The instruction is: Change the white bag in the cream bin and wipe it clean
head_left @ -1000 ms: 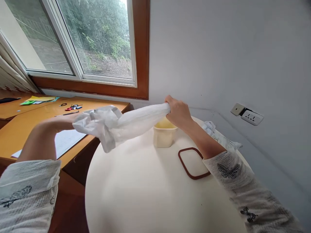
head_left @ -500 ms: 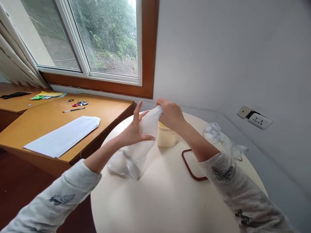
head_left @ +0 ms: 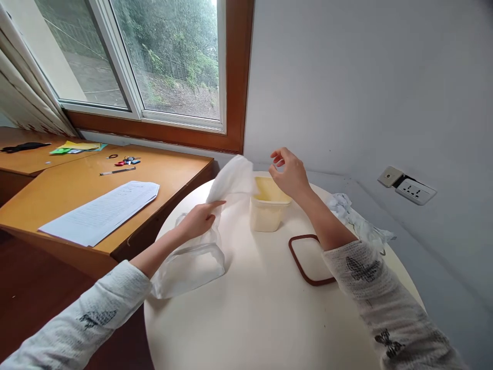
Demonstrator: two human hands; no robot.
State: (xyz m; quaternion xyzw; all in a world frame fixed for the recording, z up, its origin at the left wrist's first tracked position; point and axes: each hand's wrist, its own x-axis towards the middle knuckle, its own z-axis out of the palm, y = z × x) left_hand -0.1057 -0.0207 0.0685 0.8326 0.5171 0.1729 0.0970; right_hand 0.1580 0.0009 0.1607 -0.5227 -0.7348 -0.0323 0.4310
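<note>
A thin white plastic bag (head_left: 231,180) is gathered in my left hand (head_left: 198,221), whose fingers are curled with the index finger stretched along it. Its upper part stands up beyond the hand, and its lower part spreads over the round table (head_left: 265,308). My right hand (head_left: 290,172) is in the air over the far right side of a cream plastic bin (head_left: 265,216), fingers bent and apart, with nothing in them. The bin stands upright with its mouth uncovered, to the right of the bag. A brown rectangular ring (head_left: 302,270) lies flat below my right forearm.
Crumpled clear plastic (head_left: 364,226) lies at the table's right edge, by the wall with a socket (head_left: 416,191). On the wooden desk (head_left: 173,169) at the left are paper sheets (head_left: 103,210), a pen (head_left: 117,171) and keys (head_left: 129,161).
My right hand has let go of the bag and moved right, its fingers parting. My left hand has closed on the bag and lowered slightly. The bag's lower part has spread toward me.
</note>
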